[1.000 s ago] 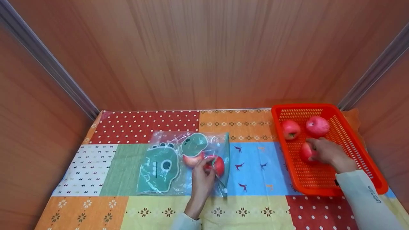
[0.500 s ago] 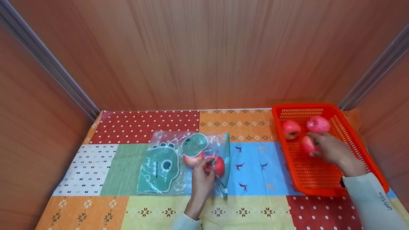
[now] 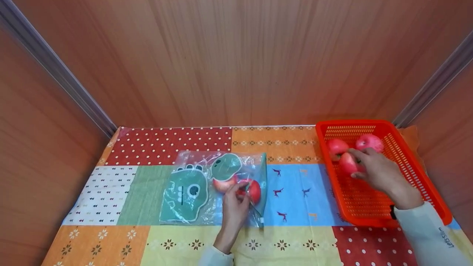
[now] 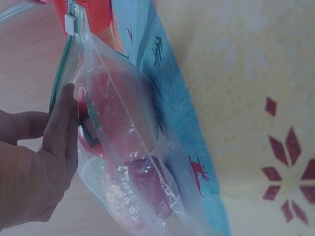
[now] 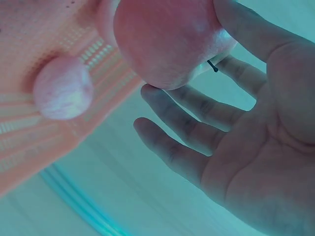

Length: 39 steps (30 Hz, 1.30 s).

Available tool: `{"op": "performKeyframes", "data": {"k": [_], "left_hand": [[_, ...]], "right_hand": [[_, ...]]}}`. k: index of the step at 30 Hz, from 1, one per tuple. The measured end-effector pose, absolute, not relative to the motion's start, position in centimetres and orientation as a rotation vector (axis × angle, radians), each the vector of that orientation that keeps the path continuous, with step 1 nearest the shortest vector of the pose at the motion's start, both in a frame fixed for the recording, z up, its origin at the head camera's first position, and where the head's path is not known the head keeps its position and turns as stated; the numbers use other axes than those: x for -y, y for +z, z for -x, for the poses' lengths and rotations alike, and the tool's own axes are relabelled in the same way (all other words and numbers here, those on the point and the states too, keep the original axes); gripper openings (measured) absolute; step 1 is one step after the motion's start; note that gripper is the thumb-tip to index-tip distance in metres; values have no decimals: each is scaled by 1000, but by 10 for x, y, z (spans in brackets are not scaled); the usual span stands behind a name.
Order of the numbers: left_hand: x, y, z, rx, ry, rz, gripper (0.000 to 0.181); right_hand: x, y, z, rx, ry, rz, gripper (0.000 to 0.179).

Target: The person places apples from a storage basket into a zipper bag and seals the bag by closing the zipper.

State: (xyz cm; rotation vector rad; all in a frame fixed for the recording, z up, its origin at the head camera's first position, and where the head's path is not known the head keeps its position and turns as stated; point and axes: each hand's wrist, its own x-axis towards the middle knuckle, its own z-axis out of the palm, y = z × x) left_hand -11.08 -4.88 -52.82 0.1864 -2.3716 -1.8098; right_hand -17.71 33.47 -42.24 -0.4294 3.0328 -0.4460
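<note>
My right hand holds a red apple over the orange basket, gripped between thumb and fingers; its stem shows in the right wrist view. Two more apples sit at the basket's far end, one at the left and one at the right. On the cloth lies a clear zip bag printed with green dinosaurs. Inside it are a paler apple, partly under the print, and a red apple. My left hand pinches the bag near its green-edged mouth.
A patchwork cloth covers the table. Wood-grain panels stand behind and at both sides. The bag's white slider sits at one end of its zip. Blue cloth separates the bag from the basket.
My right hand has lifted the apple from the basket's middle and carried it up and slightly left, toward the far-left apple. My left hand stays on the bag.
</note>
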Motion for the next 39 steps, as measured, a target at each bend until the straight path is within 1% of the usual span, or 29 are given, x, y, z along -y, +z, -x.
{"op": "performKeyframes", "data": {"k": [13, 19, 30, 39], "left_hand": [[48, -528, 113, 2394, -1797, -201, 37], [48, -529, 111, 2371, -1783, -175, 39], [48, -529, 111, 2381, -1778, -193, 38], [47, -528, 112, 2390, -1781, -213, 39]], "right_hand": [[-310, -408, 169, -3175, -346, 558, 75], [-298, -405, 165, -3194, -357, 598, 80], [-265, -409, 161, -3172, -398, 630, 84], [-238, -421, 156, -3157, -375, 704, 78]]}}
